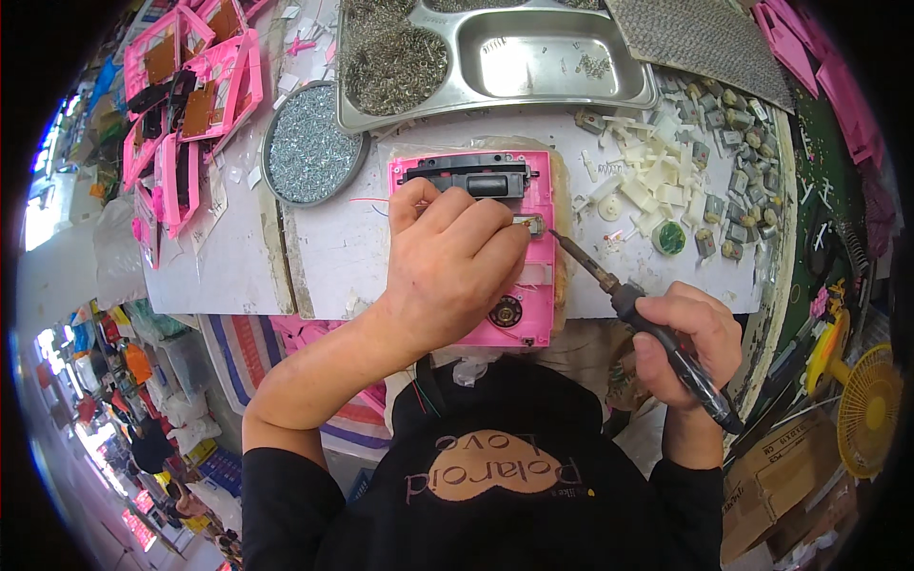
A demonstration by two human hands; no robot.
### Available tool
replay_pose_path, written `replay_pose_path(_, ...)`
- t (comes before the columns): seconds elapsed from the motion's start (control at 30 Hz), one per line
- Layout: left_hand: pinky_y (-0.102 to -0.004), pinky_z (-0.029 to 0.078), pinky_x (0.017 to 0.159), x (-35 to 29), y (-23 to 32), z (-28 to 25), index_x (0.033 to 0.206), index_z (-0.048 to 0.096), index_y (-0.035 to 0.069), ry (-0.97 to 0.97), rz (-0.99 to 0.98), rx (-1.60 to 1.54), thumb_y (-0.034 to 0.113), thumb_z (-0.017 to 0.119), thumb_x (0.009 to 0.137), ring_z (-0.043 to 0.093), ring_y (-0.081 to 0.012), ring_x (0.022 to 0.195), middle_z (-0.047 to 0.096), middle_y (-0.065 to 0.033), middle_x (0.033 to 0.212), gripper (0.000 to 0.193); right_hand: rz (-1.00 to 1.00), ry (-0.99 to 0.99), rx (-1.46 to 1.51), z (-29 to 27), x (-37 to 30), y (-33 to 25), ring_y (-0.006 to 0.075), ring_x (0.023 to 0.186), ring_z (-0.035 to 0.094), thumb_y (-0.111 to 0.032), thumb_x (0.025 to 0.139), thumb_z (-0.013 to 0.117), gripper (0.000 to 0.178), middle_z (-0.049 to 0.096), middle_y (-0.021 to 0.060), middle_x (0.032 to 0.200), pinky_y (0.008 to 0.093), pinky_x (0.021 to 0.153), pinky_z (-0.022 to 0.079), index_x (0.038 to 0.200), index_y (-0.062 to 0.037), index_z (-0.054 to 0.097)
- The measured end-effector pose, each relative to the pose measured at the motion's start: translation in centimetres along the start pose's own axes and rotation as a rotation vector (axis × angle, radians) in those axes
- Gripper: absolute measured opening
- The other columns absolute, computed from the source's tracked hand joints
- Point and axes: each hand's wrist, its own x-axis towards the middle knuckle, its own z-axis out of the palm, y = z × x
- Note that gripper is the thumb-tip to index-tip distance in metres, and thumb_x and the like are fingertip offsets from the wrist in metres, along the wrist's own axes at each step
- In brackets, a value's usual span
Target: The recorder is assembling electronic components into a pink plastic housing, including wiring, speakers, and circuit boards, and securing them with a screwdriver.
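A pink plastic housing (540,195) lies on the table in front of me, with a black plastic part (495,183) along its far side. My left hand (452,247) bends over the housing, fingers curled down and closed; what the fingertips hold is hidden. Beside its fingers a small metal-cased part (530,225), like a little motor, shows. My right hand (693,343) grips the black handle of a soldering iron (657,328). Its dark tip points up and left, close to the housing's right edge, near the small metal part. A round black piece (506,311) sits in the housing's near part.
Behind the housing stands a steel tray (543,100) of springs and small metal bits. A round dish (314,143) of screws is at left, near stacked pink housings (195,86). To the right lie white plastic pieces (657,181), small motors (747,214) and a yellow fan (868,409).
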Motion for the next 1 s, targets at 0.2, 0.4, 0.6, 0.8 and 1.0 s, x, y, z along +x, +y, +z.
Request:
replay_pose_path(0.2, -0.0380, 0.035, 0.080, 0.05, 0.08, -0.18, 0.087, 0.070, 0.013, -0.009, -0.010, -0.017, 0.010, 0.079, 0.071, 0.056, -0.0171, 0.074, 0.061, 0.0018, 0.085, 0.019, -0.023, 0.002, -0.006, 0.26, -0.02, 0.03, 0.0166, 0.049, 0.053, -0.006, 0.080, 0.076, 0.025, 0.063, 0.0070, 0.066, 0.0279, 0.045, 0.040, 0.103, 0.0017, 0.069)
replay_pose_path(0.4, -0.0382, 0.036, 0.082, 0.00, 0.04, -0.10, 0.084, 0.068, 0.013, -0.007, 0.002, 0.002, 0.011, 0.075, 0.071, 0.056, -0.0165, 0.074, 0.060, 0.0020, 0.086, 0.015, -0.033, -0.009, -0.006, 0.88, 0.22, 0.13, 0.0161, 0.048, 0.052, -0.006, 0.080, 0.076, 0.025, 0.060, 0.0060, 0.064, 0.0283, 0.045, 0.040, 0.103, 0.0013, 0.068)
replay_pose_path(0.6, -0.0378, 0.035, 0.082, -0.12, -0.02, -0.15, 0.088, 0.070, 0.014, -0.015, -0.002, -0.006, 0.010, 0.079, 0.070, 0.057, -0.0169, 0.074, 0.061, 0.0022, 0.085, 0.021, 0.047, 0.019, 0.010, 0.40, -0.11, -0.09, 0.0143, 0.047, 0.049, -0.007, 0.080, 0.076, 0.024, 0.055, 0.0041, 0.061, 0.0279, 0.044, 0.036, 0.101, 0.0017, 0.069)
replay_pose_path(0.8, -0.0375, 0.035, 0.082, 0.02, 0.07, -0.27, 0.089, 0.071, 0.015, -0.022, -0.004, -0.001, 0.009, 0.081, 0.069, 0.057, -0.0168, 0.074, 0.062, 0.0026, 0.085, 0.023, 0.083, 0.083, 0.034, 0.20, -0.60, -0.04, 0.0137, 0.048, 0.046, -0.010, 0.081, 0.075, 0.024, 0.051, 0.0033, 0.059, 0.0275, 0.046, 0.033, 0.100, 0.0016, 0.069)
replay_pose_path(1.0, -0.0374, 0.035, 0.082, -0.01, 0.08, -0.34, 0.089, 0.071, 0.015, -0.026, 0.003, 0.020, 0.010, 0.081, 0.069, 0.057, -0.0165, 0.074, 0.062, 0.0029, 0.085, 0.023, 0.068, 0.126, 0.022, -0.06, -0.61, -0.08, 0.0131, 0.048, 0.045, -0.010, 0.080, 0.076, 0.025, 0.049, 0.0025, 0.059, 0.0275, 0.046, 0.031, 0.101, 0.0025, 0.069)
